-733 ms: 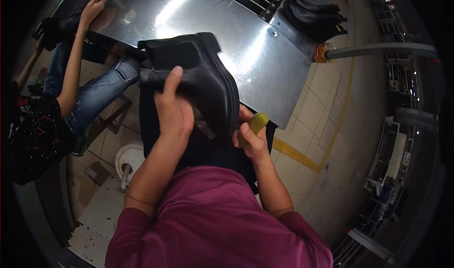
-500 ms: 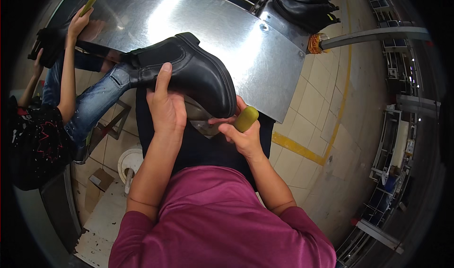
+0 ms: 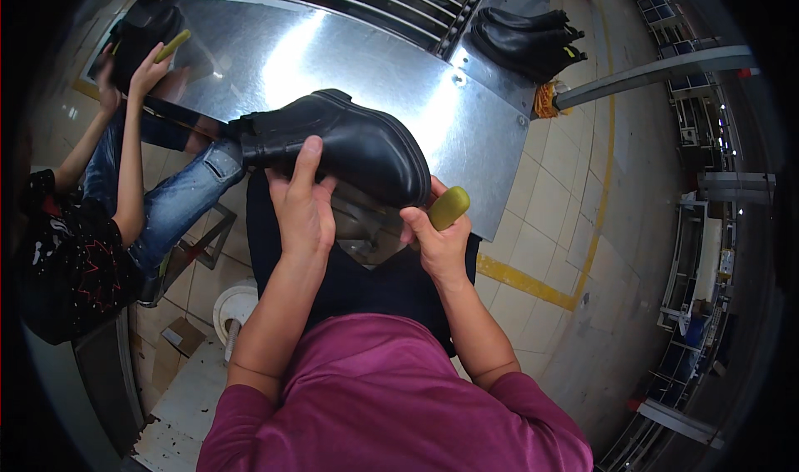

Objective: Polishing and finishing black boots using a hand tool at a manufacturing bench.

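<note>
A black ankle boot (image 3: 362,151) lies on its side over my lap, at the near edge of the metal bench, its toe pointing right and its shaft left. My left hand (image 3: 304,206) supports it from below, the thumb laid up along the boot's side. In my right hand (image 3: 441,243) is a tool with an olive-green handle (image 3: 449,208); its working end is hidden. That hand's fingers are at the boot's toe, partly behind it.
Several black boots (image 3: 524,43) stand on the bench (image 3: 233,47) at far right, beside a slatted conveyor (image 3: 391,6). At left a co-worker's hand (image 3: 150,71) holds a similar green-handled tool near another dark boot (image 3: 141,43). A metal rail (image 3: 657,71) juts in from the right.
The boot has rolled, so its side panel and heel show less. My right thumb has come up against the toe. The bench sits lower in view, and the co-worker's hands have shifted.
</note>
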`<state>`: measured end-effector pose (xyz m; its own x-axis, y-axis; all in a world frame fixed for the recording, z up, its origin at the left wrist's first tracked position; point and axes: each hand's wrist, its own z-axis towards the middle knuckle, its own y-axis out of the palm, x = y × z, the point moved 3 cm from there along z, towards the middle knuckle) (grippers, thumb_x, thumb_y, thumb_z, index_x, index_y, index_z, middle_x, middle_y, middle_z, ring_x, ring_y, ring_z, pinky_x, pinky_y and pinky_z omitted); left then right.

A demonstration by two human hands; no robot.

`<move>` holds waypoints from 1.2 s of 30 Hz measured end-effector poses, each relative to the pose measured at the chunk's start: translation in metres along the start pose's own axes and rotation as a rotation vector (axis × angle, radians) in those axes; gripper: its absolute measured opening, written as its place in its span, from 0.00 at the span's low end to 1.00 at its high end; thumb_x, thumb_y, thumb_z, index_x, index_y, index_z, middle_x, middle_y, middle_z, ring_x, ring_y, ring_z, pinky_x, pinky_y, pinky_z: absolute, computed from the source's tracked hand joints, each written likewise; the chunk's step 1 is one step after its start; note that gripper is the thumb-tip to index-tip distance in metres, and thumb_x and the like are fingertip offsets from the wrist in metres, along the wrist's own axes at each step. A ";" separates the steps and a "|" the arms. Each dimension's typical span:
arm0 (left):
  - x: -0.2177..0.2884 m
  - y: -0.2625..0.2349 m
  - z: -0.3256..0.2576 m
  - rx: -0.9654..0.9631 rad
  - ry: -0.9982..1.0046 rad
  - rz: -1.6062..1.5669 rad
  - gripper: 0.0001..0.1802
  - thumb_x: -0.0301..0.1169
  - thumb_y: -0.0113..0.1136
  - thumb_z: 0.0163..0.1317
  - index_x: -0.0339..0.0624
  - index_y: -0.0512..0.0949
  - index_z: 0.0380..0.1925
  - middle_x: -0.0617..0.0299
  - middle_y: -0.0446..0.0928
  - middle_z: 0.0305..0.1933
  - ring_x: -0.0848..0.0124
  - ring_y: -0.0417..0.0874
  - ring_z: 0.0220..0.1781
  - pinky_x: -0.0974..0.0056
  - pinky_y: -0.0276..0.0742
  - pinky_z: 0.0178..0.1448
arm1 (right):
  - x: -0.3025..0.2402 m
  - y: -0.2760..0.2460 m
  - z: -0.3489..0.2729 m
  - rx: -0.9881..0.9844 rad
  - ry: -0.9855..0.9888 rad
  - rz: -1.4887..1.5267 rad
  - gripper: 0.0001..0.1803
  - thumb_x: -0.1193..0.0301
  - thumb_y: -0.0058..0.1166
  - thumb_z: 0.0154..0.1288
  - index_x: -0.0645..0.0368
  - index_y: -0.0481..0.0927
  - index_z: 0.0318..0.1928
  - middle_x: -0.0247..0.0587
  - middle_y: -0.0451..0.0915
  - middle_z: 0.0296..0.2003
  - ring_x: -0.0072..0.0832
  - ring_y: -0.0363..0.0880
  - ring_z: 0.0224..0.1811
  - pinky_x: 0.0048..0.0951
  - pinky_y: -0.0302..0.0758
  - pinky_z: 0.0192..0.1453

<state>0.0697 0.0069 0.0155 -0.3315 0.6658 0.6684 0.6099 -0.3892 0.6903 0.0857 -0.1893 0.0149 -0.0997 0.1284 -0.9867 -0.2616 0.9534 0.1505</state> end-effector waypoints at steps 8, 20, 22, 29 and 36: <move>-0.008 -0.046 0.036 -0.106 0.178 0.092 0.37 0.38 0.68 0.71 0.44 0.60 0.73 0.58 0.72 0.67 0.63 0.73 0.70 0.46 0.70 0.76 | -0.009 -0.010 0.019 0.114 -0.017 -0.084 0.33 0.65 0.72 0.67 0.69 0.76 0.66 0.32 0.81 0.36 0.15 0.73 0.24 0.19 0.71 0.27; 0.018 -0.052 0.115 -0.556 0.130 0.549 0.47 0.24 0.81 0.50 0.40 0.68 0.71 0.55 0.74 0.71 0.65 0.77 0.69 0.60 0.73 0.73 | -0.018 -0.012 0.038 0.114 -0.080 -0.150 0.31 0.63 0.72 0.68 0.66 0.78 0.65 0.30 0.79 0.34 0.13 0.74 0.25 0.19 0.71 0.27; 0.016 -0.056 0.107 -0.529 0.127 0.597 0.44 0.27 0.82 0.50 0.39 0.71 0.67 0.57 0.77 0.68 0.66 0.79 0.66 0.61 0.74 0.72 | -0.027 -0.016 0.042 0.086 -0.081 -0.161 0.30 0.64 0.71 0.68 0.67 0.78 0.65 0.31 0.80 0.34 0.13 0.74 0.25 0.18 0.71 0.27; 0.025 -0.069 0.066 -0.317 0.368 0.538 0.38 0.40 0.84 0.55 0.37 0.74 0.60 0.60 0.80 0.58 0.69 0.81 0.59 0.63 0.75 0.67 | -0.005 -0.013 0.055 0.091 0.099 0.064 0.26 0.67 0.68 0.71 0.73 0.78 0.62 0.38 0.85 0.33 0.15 0.72 0.21 0.19 0.68 0.26; 0.021 -0.071 0.064 -0.242 0.307 0.728 0.32 0.39 0.81 0.59 0.36 0.76 0.57 0.59 0.83 0.53 0.70 0.82 0.55 0.64 0.75 0.64 | 0.020 -0.010 0.055 0.132 0.216 0.136 0.27 0.65 0.65 0.73 0.72 0.76 0.64 0.40 0.85 0.32 0.15 0.72 0.20 0.17 0.68 0.25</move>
<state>0.0656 0.0891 -0.0373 -0.1171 0.0041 0.9931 0.5877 -0.8058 0.0726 0.1392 -0.1813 -0.0096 -0.3314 0.2101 -0.9198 -0.1059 0.9604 0.2575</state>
